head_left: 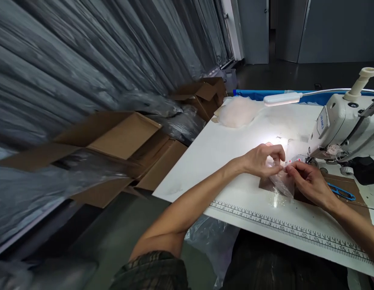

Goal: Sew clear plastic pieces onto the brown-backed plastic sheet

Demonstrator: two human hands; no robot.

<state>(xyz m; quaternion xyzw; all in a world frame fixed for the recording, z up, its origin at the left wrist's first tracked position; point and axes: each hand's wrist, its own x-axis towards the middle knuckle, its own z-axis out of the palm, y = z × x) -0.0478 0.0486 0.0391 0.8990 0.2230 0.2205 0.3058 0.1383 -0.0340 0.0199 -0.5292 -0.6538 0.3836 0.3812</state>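
Note:
Under the bright lamp light, my left hand [262, 160] pinches a thin, sheer, pale pinkish piece of fabric [281, 184] between thumb and fingers. My right hand [310, 184] is closed at the fabric's right edge, with its fingertips almost touching those of the left. The fabric hangs toward the table's front edge, and part of it is hidden by the fingers. Just beyond my right hand stands a white sewing machine [341, 125]. To the right of that hand, blue thread snips [341, 191] lie on a brown patch of the work surface.
A fluffy pale pink pile [238, 112] sits at the far left of the white table [199, 161]. A lamp [283, 98] reaches over from the right. A printed ruler [265, 219] runs along the front edge. Open cardboard boxes [123, 135] and plastic wrapping stand left.

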